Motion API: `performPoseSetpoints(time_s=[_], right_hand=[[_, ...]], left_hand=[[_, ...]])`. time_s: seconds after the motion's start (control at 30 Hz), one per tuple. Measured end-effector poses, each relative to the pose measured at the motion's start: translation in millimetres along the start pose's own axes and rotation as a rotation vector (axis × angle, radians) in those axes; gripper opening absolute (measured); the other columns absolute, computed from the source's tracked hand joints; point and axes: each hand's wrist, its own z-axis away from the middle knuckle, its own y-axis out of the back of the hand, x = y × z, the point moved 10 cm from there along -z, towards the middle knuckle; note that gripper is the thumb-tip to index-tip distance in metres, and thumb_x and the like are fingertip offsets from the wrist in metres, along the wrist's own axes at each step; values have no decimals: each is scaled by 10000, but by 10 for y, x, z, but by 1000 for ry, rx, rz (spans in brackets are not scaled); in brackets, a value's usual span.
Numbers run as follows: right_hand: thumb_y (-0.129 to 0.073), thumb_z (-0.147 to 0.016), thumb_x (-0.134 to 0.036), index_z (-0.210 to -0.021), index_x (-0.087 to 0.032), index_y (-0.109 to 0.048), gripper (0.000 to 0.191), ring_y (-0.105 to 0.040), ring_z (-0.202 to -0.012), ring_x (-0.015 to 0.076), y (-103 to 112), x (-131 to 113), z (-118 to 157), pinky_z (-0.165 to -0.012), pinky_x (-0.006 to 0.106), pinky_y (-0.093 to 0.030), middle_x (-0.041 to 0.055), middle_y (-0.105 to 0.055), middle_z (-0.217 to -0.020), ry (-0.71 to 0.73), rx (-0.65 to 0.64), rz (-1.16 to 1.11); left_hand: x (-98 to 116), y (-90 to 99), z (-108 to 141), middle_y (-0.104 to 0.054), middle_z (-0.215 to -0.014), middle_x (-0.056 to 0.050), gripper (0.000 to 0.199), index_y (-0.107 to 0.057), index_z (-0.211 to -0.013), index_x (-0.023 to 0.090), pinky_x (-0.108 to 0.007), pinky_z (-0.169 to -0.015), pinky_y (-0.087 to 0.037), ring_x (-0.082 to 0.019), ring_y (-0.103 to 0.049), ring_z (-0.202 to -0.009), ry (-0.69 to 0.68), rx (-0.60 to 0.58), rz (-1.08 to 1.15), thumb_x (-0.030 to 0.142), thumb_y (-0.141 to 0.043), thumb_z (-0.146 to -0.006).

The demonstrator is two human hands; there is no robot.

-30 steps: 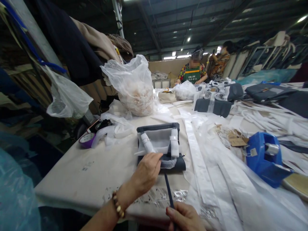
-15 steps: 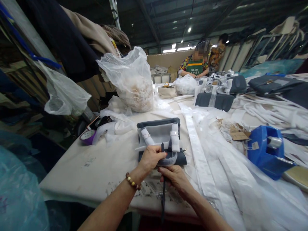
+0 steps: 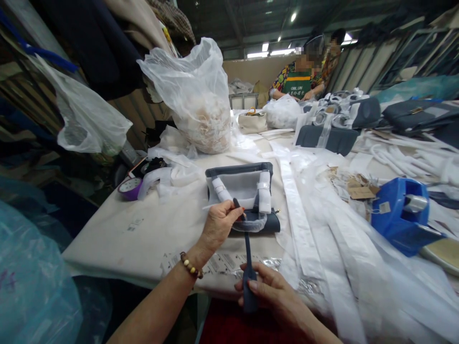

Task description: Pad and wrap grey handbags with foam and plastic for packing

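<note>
A dark blue-grey handbag (image 3: 265, 168) lies on the cloth-covered table, its front padded with a pale sheet and white foam wraps. Its handle (image 3: 253, 224) is wrapped in clear plastic and curves toward me. My left hand (image 3: 219, 223), with a beaded bracelet at the wrist, pinches a dark strap (image 3: 248, 248) close to that handle. Lower down, near the table's front edge, my right hand (image 3: 267, 286) holds the strap's wider lower end between thumb and fingers. The strap runs between both hands.
A blue tape dispenser (image 3: 398, 215) stands at the right beside plastic sheets (image 3: 301, 229). A large clear bag (image 3: 201, 110) stands behind the handbag. Purple tape (image 3: 129, 188) lies left. Across the table, a person in a green apron (image 3: 297, 86) works near wrapped dark bags (image 3: 326, 138).
My right hand has moved down toward me along the strap, away from my left hand. More strap now shows between them. The camera view has shifted slightly.
</note>
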Motion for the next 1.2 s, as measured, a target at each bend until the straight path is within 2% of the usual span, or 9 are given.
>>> performPoseSetpoints(time_s=[0.13, 0.27, 0.5, 0.67, 0.8, 0.87, 1.0, 1.1, 1.2], right_hand=[[-739, -682, -400, -870, -169, -560, 348, -655, -604, 132, 27, -49, 4, -590, 231, -464, 32, -702, -790, 35, 78, -1], [-735, -683, -410, -821, -156, -576, 330, -631, -547, 108, 54, -81, -10, -544, 206, -449, 17, -693, -736, 38, 126, 12], [-729, -688, -429, -830, -163, -566, 343, -606, -529, 89, 42, -114, -24, -525, 190, -433, 4, -686, -722, 20, 159, 33], [-724, -682, -458, -886, -164, -577, 387, -580, -516, 85, 77, -160, -51, -502, 187, -411, 4, -676, -715, 40, 204, 65], [-735, -655, -472, -834, -154, -577, 397, -564, -484, 88, 78, -231, -105, -468, 185, -379, 8, -660, -665, 82, 209, 63], [-746, -638, -469, -799, -149, -573, 397, -556, -463, 92, 74, -284, -135, -443, 186, -361, 11, -650, -630, 112, 213, 60], [-747, -637, -452, -776, -143, -565, 385, -555, -452, 95, 76, -364, -199, -429, 183, -352, 17, -645, -601, 141, 228, 51], [-744, -641, -446, -860, -150, -548, 418, -554, -438, 97, 96, -412, -226, -423, 181, -348, 11, -649, -594, 167, 244, 57], [-726, -667, -451, -925, -159, -517, 442, -564, -440, 107, 120, -458, -219, -429, 189, -362, 10, -655, -602, 204, 256, 77]], left_hand=[[6, 71, -12, -671, -599, 5, 187, -614, -609, 158, -191, -521, -433, -103, -586, -532, 9, 24, 50, 323, -644, -693], [-59, 116, -71, -652, -541, 6, 234, -571, -593, 158, -187, -439, -395, -110, -587, -452, 76, 50, 106, 353, -632, -706], [-260, 47, -164, -576, -476, 20, 240, -519, -550, 143, -160, -374, -293, -66, -498, -369, 246, 53, 319, 311, -667, -637], [-294, -71, -148, -533, -492, 25, 185, -548, -589, 117, -151, -363, -237, -40, -432, -389, 366, -18, 541, 240, -686, -605], [-201, -181, -58, -537, -568, 11, 175, -549, -633, 122, -160, -397, -287, -62, -469, -476, 455, -126, 746, 170, -708, -578], [-130, -208, -9, -538, -616, 13, 196, -553, -641, 126, -168, -441, -338, -68, -490, -537, 454, -160, 847, 159, -731, -567], [-18, -201, 72, -565, -702, 18, 237, -598, -612, 127, -184, -534, -398, -77, -516, -655, 367, -165, 992, 159, -803, -498], [-8, -154, 123, -600, -741, 12, 231, -641, -594, 139, -202, -570, -413, -102, -541, -723, 293, -140, 1063, 160, -834, -469], [-49, -72, 174, -649, -777, -3, 196, -686, -638, 164, -229, -595, -432, -119, -561, -729, 227, -115, 1099, 155, -832, -506]])
